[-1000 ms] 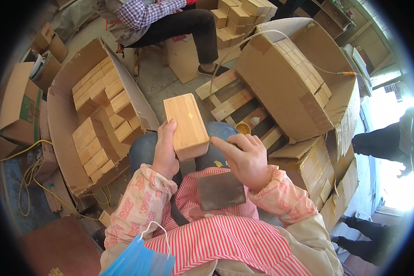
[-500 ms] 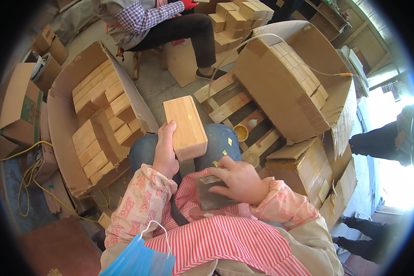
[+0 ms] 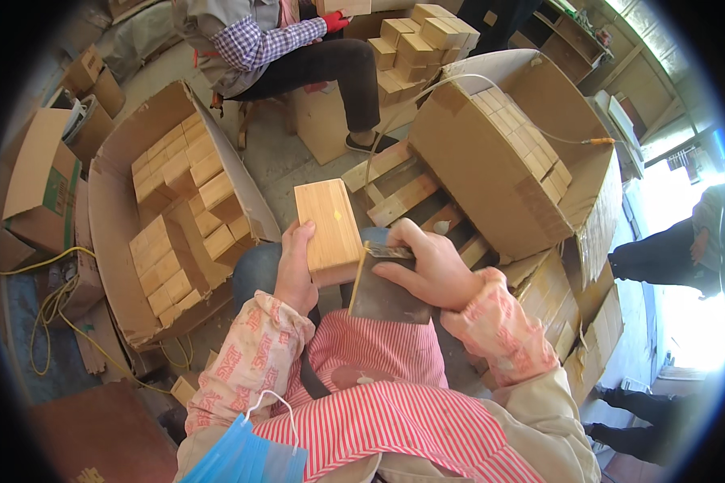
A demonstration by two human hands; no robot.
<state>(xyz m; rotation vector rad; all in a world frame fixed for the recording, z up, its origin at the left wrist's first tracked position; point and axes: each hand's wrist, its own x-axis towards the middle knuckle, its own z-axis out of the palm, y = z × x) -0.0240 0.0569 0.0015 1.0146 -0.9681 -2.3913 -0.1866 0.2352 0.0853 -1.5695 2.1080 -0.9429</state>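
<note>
My left hand [image 3: 296, 270] is closed round the left side of a light wooden box [image 3: 328, 229], held above my lap. A small yellow diamond-shaped patch marks its upper face. In my right hand [image 3: 431, 262] is a dark grey flat rectangular pad [image 3: 387, 294] with a tan edge; its exact kind is not clear. The fingers pinch its upper part, where a shiny strip shows. The pad's left edge is close to the box's lower right corner; I cannot tell whether they touch.
A large carton [image 3: 109, 201] of wooden boxes stands at left, another carton [image 3: 459, 137] at right on a wooden pallet [image 3: 403, 197]. A thin hose [image 3: 399, 109] arches over the right one. Across from me a seated person [image 3: 274, 60] holds a wooden block; box stacks [image 3: 419, 48] stand beside them.
My right hand has raised the dark pad from my lap to beside the box. The box has shifted slightly right and down. The other person's red-gloved hand now holds a block in view.
</note>
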